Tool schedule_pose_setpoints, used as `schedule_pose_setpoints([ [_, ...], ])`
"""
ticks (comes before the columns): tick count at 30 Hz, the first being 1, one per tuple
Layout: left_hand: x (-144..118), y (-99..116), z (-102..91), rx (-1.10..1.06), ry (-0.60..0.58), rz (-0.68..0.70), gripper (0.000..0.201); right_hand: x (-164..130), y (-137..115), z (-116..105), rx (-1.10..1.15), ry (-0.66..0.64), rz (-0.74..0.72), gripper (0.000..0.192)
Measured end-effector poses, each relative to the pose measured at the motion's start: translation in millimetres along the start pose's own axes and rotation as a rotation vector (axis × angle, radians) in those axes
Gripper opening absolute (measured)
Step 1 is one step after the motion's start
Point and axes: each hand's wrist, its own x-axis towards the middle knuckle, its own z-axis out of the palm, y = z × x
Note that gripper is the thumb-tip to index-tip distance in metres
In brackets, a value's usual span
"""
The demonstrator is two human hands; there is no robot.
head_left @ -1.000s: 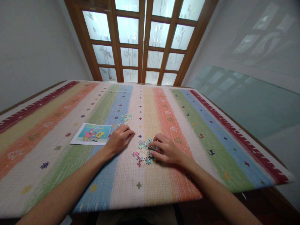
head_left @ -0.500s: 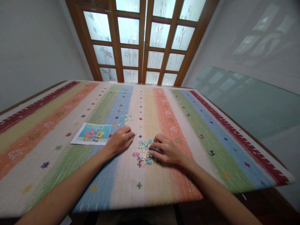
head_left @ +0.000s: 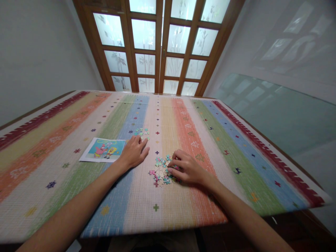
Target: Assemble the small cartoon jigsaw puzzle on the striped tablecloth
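My left hand (head_left: 134,152) rests on the cloth just below a small group of loose jigsaw pieces (head_left: 141,132). Its thumb and index finger are apart, and the index fingertip lies at a greenish puzzle piece (head_left: 148,138), perhaps touching it. At the right edge of a mixed pile of jigsaw pieces (head_left: 160,169), my right hand (head_left: 187,168) lies with bent, separated fingers over part of the pile. Nothing shows between its thumb and index finger. Pink, teal and plain-backed pieces make up the pile; some are hidden under the fingers.
To the left of my left hand lies a printed cartoon picture (head_left: 106,149) on white paper. A striped, patterned tablecloth (head_left: 147,206) covers the table. Behind the far edge stand wooden doors with frosted panes (head_left: 144,35); a pale glass panel (head_left: 275,105) leans at the right.
My left hand has moved up and away from me toward the small group, its fingers spreading. The small piece at its fingertips now lies by that group. My right hand has stayed at the pile.
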Motion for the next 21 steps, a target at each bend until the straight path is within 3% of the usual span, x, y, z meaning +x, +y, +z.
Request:
schedule_pose_setpoints([
  [12, 0, 1, -1.8, -0.071, 0.041, -0.034, 0.036, 0, 0, -1, -0.016, 0.0, 0.002, 0.029],
  [16, -3, 9, -10.8, -0.28, 0.054, 0.016, 0.028, 0, 0, -2, -0.017, 0.0, 0.012, 0.028],
  [21, -7, 26, -20.7, -0.496, -0.065, 0.168, 0.021, 0, -1, -1, -0.006, -0.003, 0.006, 0.027],
])
